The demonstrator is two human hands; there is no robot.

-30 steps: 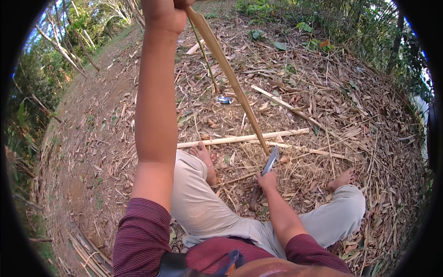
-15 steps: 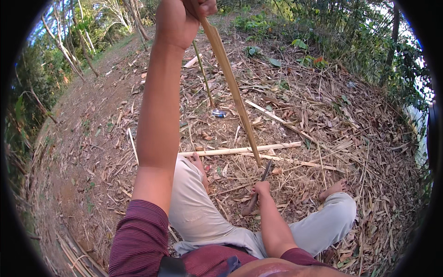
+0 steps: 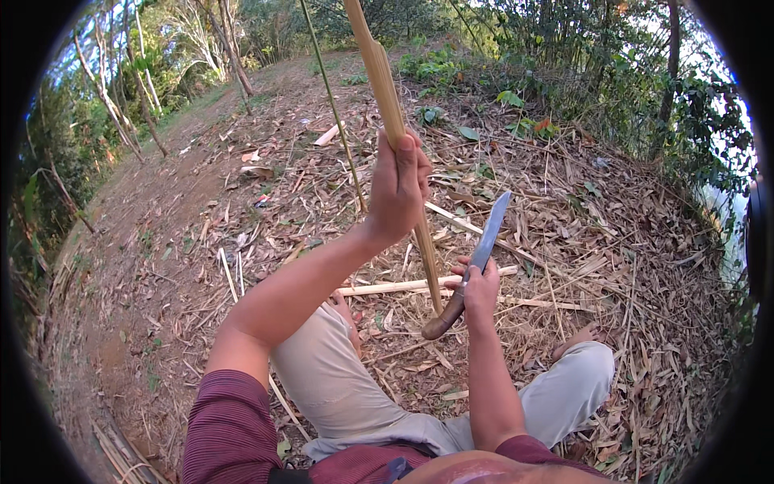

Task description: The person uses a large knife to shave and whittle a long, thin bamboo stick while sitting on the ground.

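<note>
Sloping ground [image 3: 173,250] strewn with dry leaves and pale shavings spreads around the wooden strip [image 3: 386,97], with trees [image 3: 117,93] beyond it on the left and denser brush [image 3: 564,73] beyond it on the right. The strip stands steeply up in front of the seated person, its top leaving the upper edge of view and its lower end coming down near the knife [image 3: 491,230]; whether that end touches the ground or the knife handle I cannot tell.

The left hand [image 3: 401,185] is closed around the strip, thumb laid along it, a grip that seems suited to keeping a long piece upright. Just right of the strip, the right hand [image 3: 481,292] holds the knife loosely where blade meets handle, fingers partly spread, with the blade pointing up and away, probably to keep its edge clear of the body. The curved handle slants back toward the strip's lower end.

A thin green stem [image 3: 333,105] rises left of the strip. A pale stick [image 3: 387,288] lies crosswise behind its lower part, and the trousered legs [image 3: 330,371] are bent to either side, apparently leaving working space between them.
</note>
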